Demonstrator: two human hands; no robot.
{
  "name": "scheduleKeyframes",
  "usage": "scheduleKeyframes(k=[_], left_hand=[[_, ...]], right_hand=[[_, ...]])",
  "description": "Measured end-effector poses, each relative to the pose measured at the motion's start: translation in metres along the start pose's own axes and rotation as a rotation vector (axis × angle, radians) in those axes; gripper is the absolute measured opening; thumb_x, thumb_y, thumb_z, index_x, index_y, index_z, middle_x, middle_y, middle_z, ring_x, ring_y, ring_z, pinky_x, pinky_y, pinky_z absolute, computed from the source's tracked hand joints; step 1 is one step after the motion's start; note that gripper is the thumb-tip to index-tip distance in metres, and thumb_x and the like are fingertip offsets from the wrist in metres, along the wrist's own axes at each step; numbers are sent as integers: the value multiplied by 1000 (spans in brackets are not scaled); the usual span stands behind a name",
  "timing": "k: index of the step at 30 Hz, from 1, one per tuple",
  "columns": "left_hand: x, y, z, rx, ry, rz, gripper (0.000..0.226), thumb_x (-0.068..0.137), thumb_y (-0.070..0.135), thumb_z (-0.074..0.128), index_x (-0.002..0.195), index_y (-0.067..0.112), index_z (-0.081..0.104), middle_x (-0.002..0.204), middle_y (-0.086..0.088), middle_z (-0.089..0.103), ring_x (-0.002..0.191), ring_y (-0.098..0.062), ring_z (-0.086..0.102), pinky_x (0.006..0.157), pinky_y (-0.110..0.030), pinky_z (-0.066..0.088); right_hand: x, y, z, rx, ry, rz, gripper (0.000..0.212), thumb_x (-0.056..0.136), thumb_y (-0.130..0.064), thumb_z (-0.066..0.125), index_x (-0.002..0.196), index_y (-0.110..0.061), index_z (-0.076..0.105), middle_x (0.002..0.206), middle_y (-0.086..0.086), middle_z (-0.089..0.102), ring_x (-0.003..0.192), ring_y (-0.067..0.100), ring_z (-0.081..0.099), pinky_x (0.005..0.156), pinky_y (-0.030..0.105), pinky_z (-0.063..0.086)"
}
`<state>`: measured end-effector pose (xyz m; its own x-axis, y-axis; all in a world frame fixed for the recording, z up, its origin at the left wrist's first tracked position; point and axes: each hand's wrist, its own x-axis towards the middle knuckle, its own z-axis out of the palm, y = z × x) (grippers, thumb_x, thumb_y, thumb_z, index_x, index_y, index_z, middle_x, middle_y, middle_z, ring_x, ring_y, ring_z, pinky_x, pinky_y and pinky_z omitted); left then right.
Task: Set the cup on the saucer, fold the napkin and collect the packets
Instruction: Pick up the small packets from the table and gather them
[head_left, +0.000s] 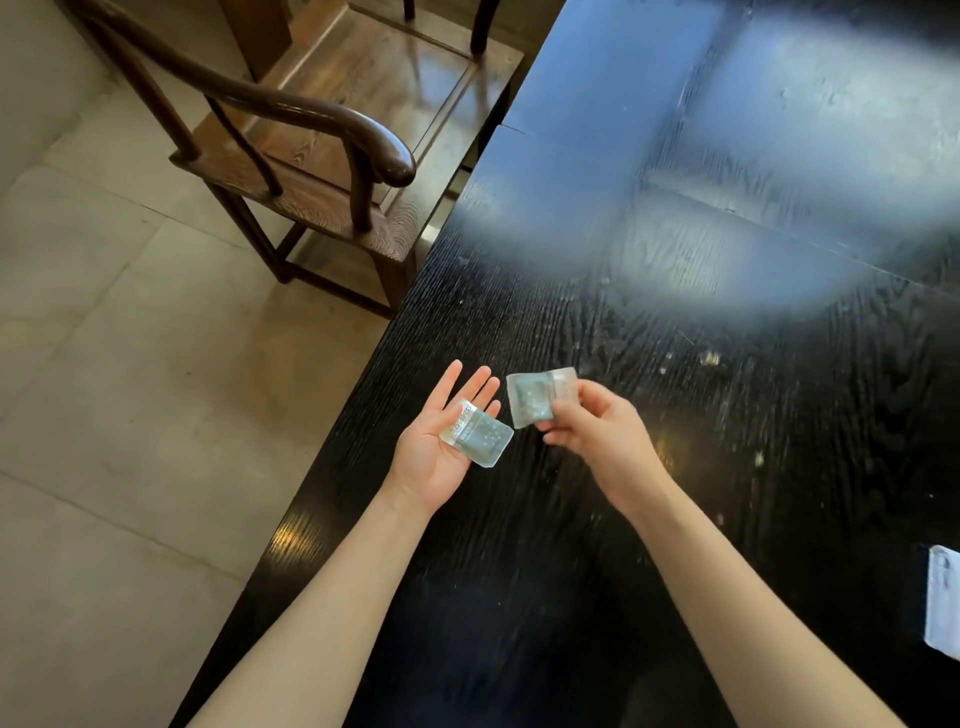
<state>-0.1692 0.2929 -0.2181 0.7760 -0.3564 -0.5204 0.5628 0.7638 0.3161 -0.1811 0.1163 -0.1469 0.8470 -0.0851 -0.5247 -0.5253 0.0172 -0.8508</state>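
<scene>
My left hand (434, 447) lies palm up over the table's left edge, fingers spread, with a pale teal packet (477, 435) resting on the palm. My right hand (592, 431) pinches a second teal packet (535, 397) between thumb and fingers, held just right of the left hand's fingertips. A white folded napkin (943, 603) shows partly at the right border. No cup or saucer is in view.
The black wooden table (727, 389) fills the right side, its edge running diagonally from top centre to bottom left. A dark wooden armchair (311, 156) stands at the table's left on the tiled floor (104, 415).
</scene>
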Motion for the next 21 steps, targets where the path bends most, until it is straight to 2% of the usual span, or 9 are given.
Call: scheduleKeyframes(k=[3, 9, 11, 13, 16, 19, 21], left_hand=[[-4, -7, 10, 2, -48, -37, 42, 96, 6, 36, 134, 21, 46, 132, -7, 59, 125, -24, 52, 98, -44, 47], [-15, -21, 30, 33, -116, -81, 42, 97, 6, 35, 135, 21, 45, 132, -7, 59, 125, -23, 53, 93, -42, 52], [-19, -27, 36, 61, -132, -92, 42, 97, 6, 32, 135, 21, 45, 133, -7, 58, 124, -22, 53, 94, -42, 51], [-24, -34, 42, 88, -152, -113, 43, 96, 6, 33, 136, 19, 43, 132, -9, 58, 123, -23, 54, 98, -42, 47], [-33, -48, 50, 124, -171, -180, 43, 94, 14, 39, 137, 17, 43, 132, -11, 58, 123, -25, 53, 100, -43, 45], [-46, -66, 58, 194, -209, -274, 46, 93, 32, 46, 136, 15, 43, 130, -11, 59, 122, -26, 54, 94, -41, 51], [-57, -81, 64, 308, -277, -322, 51, 90, 36, 52, 135, 13, 44, 127, -9, 62, 120, -24, 57, 90, -36, 53]], right_hand=[[-23, 1, 4, 55, -57, 5, 17, 87, -12, 62, 101, -20, 67, 90, 2, 75, 74, 12, 68, 64, 20, 56], [-45, 5, -4, 41, 100, 8, 12, 85, -15, 66, 97, -13, 65, 85, 5, 75, 69, 13, 69, 59, 21, 57], [-54, 8, -8, -82, 105, -55, 9, 86, -14, 64, 94, -18, 68, 84, 2, 73, 68, 8, 66, 58, 18, 53], [-61, 11, -14, -331, 127, -149, 14, 87, -12, 61, 94, -22, 69, 88, -5, 68, 73, 5, 63, 63, 17, 52], [-74, 11, -25, -597, 114, -294, 19, 86, -8, 61, 97, -20, 71, 84, -8, 59, 74, 5, 55, 70, 14, 46], [-89, 14, -38, -779, 92, -395, 18, 87, -7, 59, 100, -16, 67, 83, -9, 51, 73, 6, 50, 70, 18, 42], [-103, 20, -48, -835, 116, -442, 16, 86, -7, 59, 100, -13, 64, 85, -7, 50, 75, 7, 48, 71, 21, 42]])
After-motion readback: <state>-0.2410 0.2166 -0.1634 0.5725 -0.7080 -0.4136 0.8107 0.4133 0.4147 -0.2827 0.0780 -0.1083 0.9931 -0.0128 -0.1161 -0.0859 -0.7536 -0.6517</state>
